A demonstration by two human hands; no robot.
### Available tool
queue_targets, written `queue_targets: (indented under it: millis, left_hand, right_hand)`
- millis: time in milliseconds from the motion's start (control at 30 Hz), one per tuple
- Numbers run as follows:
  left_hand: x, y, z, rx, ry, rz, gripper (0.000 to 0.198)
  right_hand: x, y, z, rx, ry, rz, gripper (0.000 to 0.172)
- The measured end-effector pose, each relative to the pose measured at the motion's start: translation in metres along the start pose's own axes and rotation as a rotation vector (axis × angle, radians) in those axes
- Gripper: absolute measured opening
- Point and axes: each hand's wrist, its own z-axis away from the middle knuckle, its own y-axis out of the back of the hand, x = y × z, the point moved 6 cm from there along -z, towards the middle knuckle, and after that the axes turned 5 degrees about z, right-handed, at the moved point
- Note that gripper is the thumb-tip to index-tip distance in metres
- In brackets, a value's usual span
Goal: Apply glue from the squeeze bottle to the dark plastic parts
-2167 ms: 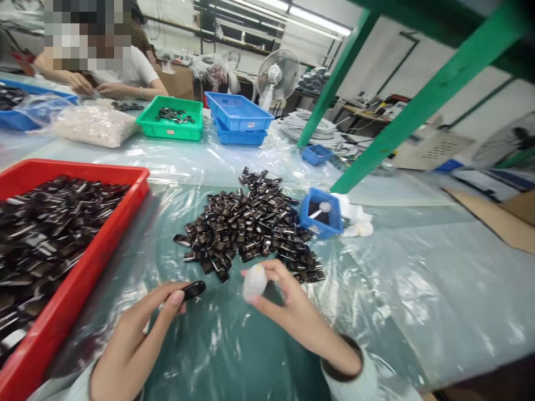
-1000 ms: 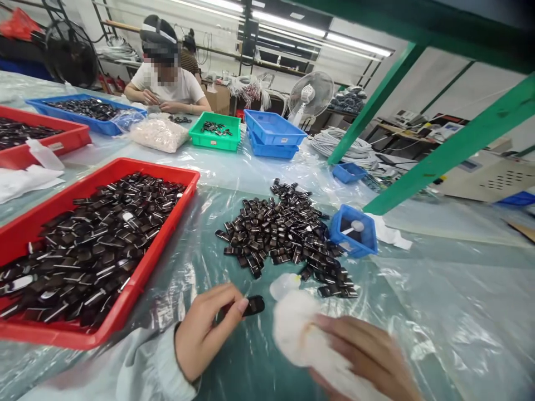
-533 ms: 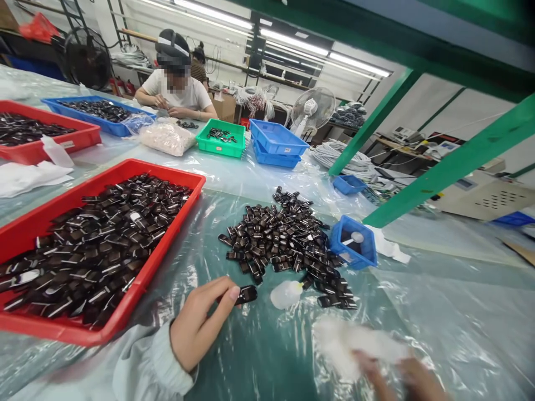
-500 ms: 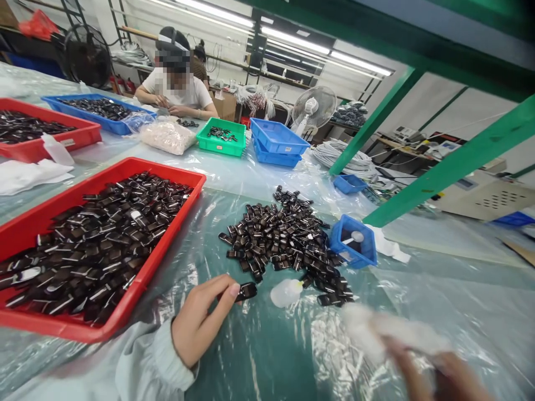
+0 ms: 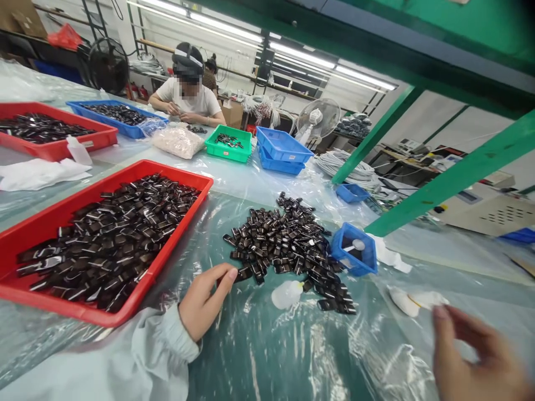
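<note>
My left hand [image 5: 207, 301] pinches a small glossy black plastic casing [image 5: 243, 274] between thumb and fingers, at the near-left edge of a loose pile of similar black casings [image 5: 280, 239]. In front of the pile, a translucent squeeze bottle [image 5: 286, 294] lies on its side, its yellowish tip toward the casings. On the right, a bundled white cloth [image 5: 407, 302] with a yellow band rests on the plastic sheeting. My right hand [image 5: 476, 351] is just beside the cloth's near end, thumb and fingers apart; it is slightly blurred.
A large red tray [image 5: 167, 278] full of black casings stands on the left. Beside the pile sits a small blue bin [image 5: 355, 262] with a white round-ended item inside. Farther back are a green tray [image 5: 228, 150], stacked blue trays [image 5: 284, 147] and a seated co-worker [image 5: 190, 100]. A green post [image 5: 451, 167] slants across the right.
My right hand has moved right and let go of the white cloth, which now lies on the sheeting. My left hand still holds its casing, now closer to the pile. The view has shifted slightly.
</note>
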Motion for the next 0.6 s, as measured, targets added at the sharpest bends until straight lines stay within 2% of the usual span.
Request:
queue_targets:
  millis: [33, 67, 100, 133, 200, 267, 367, 467, 600]
  left_hand:
    - [0.0, 0.0, 0.0, 0.005, 0.006, 0.0, 0.034]
    - [-0.001, 0.001, 0.0, 0.009, 0.012, -0.002, 0.033]
    - [0.0, 0.002, 0.0, 0.013, 0.014, -0.005, 0.033]
    - [0.0, 0.002, 0.0, 0.017, 0.012, -0.008, 0.034]
    - [0.002, 0.002, 0.0, 0.022, -0.01, -0.015, 0.035]
    - [0.003, 0.001, 0.002, 0.028, -0.047, -0.007, 0.034]
    - [-0.002, 0.002, 0.004, 0.095, -0.078, 0.045, 0.03]
    - [-0.01, 0.006, 0.002, 0.157, -0.092, 0.056, 0.032]
    - [-0.006, 0.007, -0.002, 0.112, -0.142, 0.038, 0.039]
  right_hand:
    - [-0.022, -0.008, 0.015, -0.171, 0.011, -0.107, 0.018]
    - [-0.053, -0.023, 0.036, -0.431, 0.087, -0.275, 0.016]
    - [-0.085, -0.034, 0.057, -0.615, 0.168, -0.429, 0.02]
    - [-0.114, -0.043, 0.078, -0.748, 0.241, -0.529, 0.022]
    - [-0.16, -0.061, 0.109, -0.884, 0.386, -0.54, 0.028]
    - [-0.19, -0.079, 0.124, -0.837, 0.515, -0.457, 0.035]
    - [-0.212, -0.105, 0.128, -0.757, 0.611, -0.357, 0.036]
    - [-0.218, -0.121, 0.124, -0.747, 0.635, -0.363, 0.023]
    - [-0.216, -0.12, 0.121, -0.815, 0.553, -0.491, 0.022]
